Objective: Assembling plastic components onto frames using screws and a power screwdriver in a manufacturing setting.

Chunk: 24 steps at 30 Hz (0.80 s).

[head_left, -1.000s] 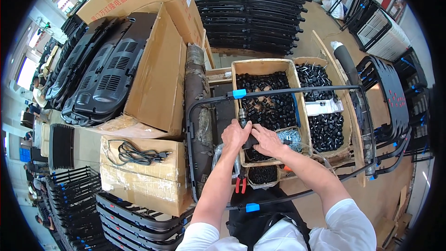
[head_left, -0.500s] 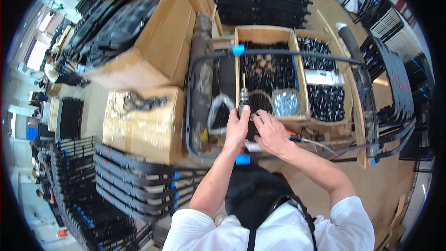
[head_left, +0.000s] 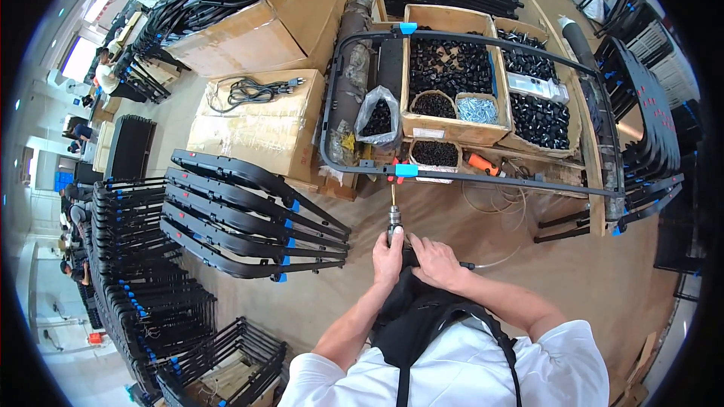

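My left hand (head_left: 388, 258) is closed around the front of a drill (head_left: 394, 218), its thumb along the top behind the metal chuck. A long gold-coloured bit points away from me toward the near rail of a black tubular frame (head_left: 467, 178). Just to the right, my right hand (head_left: 437, 260) lies over the drill's dark body with bent fingers, partly hiding it. A thin pale hose or cord (head_left: 498, 260) runs off to the right from the drill's rear end. Blue pieces (head_left: 406, 170) wrap the frame's rail beyond the bit.
Inside the frame stand wooden boxes of black plastic parts (head_left: 445, 68), silver screws (head_left: 477, 110) and a tub of small black parts (head_left: 435, 154). An orange-handled tool (head_left: 483, 164) lies nearby. Stacked black frames (head_left: 249, 215) stand at left, beside a carton with a coiled cable (head_left: 260, 92).
My hands and the drill have drawn back toward me, away from the boxes and frame. The view has shifted, so the bench sits higher in it. Both hands keep their hold.
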Each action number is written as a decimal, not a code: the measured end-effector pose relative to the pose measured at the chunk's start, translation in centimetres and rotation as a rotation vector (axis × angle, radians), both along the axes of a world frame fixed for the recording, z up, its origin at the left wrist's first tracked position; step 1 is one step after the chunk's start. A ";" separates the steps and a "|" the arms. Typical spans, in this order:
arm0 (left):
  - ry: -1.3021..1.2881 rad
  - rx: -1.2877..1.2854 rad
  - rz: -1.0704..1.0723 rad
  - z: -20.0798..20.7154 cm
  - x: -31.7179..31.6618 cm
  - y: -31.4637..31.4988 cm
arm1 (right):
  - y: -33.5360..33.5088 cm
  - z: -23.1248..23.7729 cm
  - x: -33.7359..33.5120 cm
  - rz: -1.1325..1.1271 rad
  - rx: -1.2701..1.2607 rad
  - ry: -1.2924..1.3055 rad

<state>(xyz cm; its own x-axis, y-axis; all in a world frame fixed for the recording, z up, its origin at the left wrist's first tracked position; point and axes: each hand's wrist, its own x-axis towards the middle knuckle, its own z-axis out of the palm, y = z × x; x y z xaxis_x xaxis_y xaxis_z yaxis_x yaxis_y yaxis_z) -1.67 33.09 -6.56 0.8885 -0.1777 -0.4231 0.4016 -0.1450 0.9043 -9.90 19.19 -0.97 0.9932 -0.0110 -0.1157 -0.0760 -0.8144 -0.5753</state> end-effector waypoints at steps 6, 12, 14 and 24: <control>-0.005 0.074 -0.056 -0.3 3.4 0.6 | 1.6 -1.0 2.3 -0.087 0.039 0.035; 0.009 0.216 -0.210 1.2 5.3 1.1 | 2.7 -0.6 3.2 -0.154 0.056 0.052; 0.005 0.155 -0.197 1.0 5.5 1.4 | 2.9 -0.5 3.5 -0.159 0.055 0.055; -0.018 0.211 -0.245 1.9 6.3 0.7 | 2.6 -0.7 3.8 -0.188 0.079 0.138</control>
<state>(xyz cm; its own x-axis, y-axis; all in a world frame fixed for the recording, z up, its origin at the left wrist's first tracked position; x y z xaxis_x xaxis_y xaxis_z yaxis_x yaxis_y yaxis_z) 4.63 33.76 -4.65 0.8377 -0.2975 -0.4580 0.3155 -0.4209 0.8505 -6.08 21.82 -1.70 0.9493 -0.1794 -0.2583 -0.3042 -0.7317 -0.6099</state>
